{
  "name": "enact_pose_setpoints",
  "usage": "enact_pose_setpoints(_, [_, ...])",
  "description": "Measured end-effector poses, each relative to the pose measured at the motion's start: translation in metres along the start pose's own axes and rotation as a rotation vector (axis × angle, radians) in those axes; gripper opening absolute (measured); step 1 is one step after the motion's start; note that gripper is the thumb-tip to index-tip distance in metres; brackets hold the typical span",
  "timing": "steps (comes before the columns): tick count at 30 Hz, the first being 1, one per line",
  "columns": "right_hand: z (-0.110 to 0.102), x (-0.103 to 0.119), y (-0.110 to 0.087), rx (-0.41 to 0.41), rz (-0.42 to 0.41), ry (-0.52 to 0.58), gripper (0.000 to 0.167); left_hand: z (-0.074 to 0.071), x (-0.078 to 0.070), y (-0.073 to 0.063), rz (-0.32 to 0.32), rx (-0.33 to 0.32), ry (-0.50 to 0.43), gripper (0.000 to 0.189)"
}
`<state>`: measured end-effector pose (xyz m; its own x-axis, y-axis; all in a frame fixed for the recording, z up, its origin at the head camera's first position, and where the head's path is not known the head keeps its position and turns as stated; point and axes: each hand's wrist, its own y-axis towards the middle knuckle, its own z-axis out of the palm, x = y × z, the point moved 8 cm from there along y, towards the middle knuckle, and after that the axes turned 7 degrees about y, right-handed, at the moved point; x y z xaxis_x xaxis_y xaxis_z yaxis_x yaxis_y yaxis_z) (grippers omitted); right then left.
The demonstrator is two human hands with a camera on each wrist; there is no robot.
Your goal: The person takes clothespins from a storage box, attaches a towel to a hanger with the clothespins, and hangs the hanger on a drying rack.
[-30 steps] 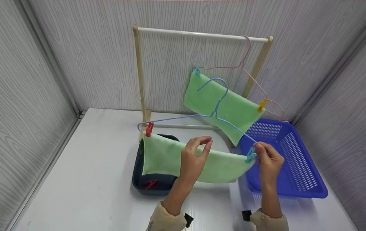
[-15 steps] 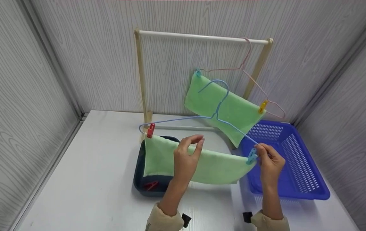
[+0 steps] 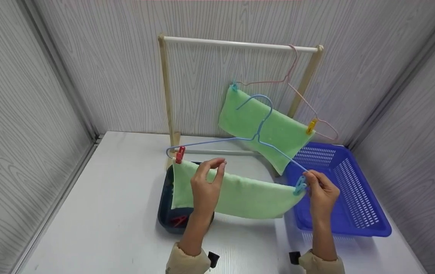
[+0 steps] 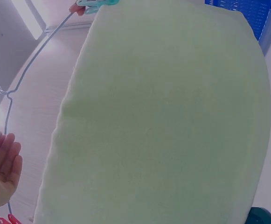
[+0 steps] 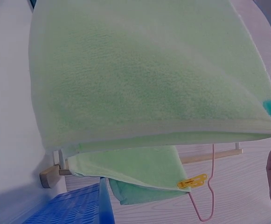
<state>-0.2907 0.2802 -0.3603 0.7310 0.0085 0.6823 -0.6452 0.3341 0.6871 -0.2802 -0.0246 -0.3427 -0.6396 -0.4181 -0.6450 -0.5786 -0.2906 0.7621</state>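
Note:
A light green towel [image 3: 255, 198] hangs from a blue wire hanger [image 3: 258, 133], pinned by a red clothespin [image 3: 180, 155] at the left and a teal clothespin [image 3: 300, 185] at the right. My right hand [image 3: 322, 192] pinches the hanger's right end, just beside the teal clothespin. In front of the towel's left part is my left hand [image 3: 205, 188], thumb and forefinger bent toward each other with nothing between them. The left wrist view shows this hand [image 4: 3, 170] overlapping the hanger wire, its fingers loosely bent.
A rack with a white rod [image 3: 225, 42] stands behind, carrying a pink hanger [image 3: 288, 78] with another green towel [image 3: 278, 133] and a yellow clothespin [image 3: 311, 126]. A blue basket [image 3: 354, 190] sits right; a dark bin [image 3: 166, 213] holding a red clothespin [image 3: 179, 220] is partly behind the towel.
My left hand has moved left across the front of the towel, toward the red clothespin. My right hand keeps its pinch on the hanger, which has barely moved.

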Motion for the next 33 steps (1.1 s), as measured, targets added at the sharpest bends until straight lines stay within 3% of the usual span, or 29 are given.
enact_pose_setpoints(10, [0.005, 0.010, 0.000, 0.009, -0.020, 0.041, 0.008, -0.015, 0.012, 0.002, 0.002, -0.068, 0.026, 0.011])
enact_pose_setpoints(23, [-0.010, -0.010, -0.001, -0.018, -0.010, -0.004, 0.009, -0.049, 0.017, 0.014, 0.019, -0.243, -0.011, 0.014])
enact_pose_setpoints(28, [-0.010, -0.009, -0.001, -0.014, -0.014, -0.001, 0.009, -0.060, 0.018, 0.020, 0.039, -0.282, -0.013, 0.016])
enact_pose_setpoints(33, [-0.009, -0.009, 0.000, 0.000, -0.016, 0.032, 0.009, -0.067, 0.027, 0.024, 0.009, -0.297, 0.037, 0.014])
